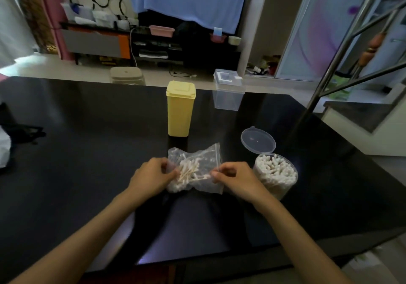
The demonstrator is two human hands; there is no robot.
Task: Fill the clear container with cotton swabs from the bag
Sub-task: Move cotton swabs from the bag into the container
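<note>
A clear plastic bag (197, 158) of cotton swabs (189, 174) lies on the black table (87, 152) in front of me. My left hand (151, 177) grips the bag's left side, fingers curled at the plastic. My right hand (235, 178) pinches the bag's right edge between thumb and fingers. Just right of my right hand stands a round clear container (276, 175), packed with upright swabs, its hinged lid (258, 141) flipped open behind it.
A tall yellow lidded box (180, 108) stands behind the bag. A clear rectangular lidded box (227, 90) sits at the table's far edge. A metal stand (342, 48) rises at the right. A dark object (22, 130) lies at the left edge.
</note>
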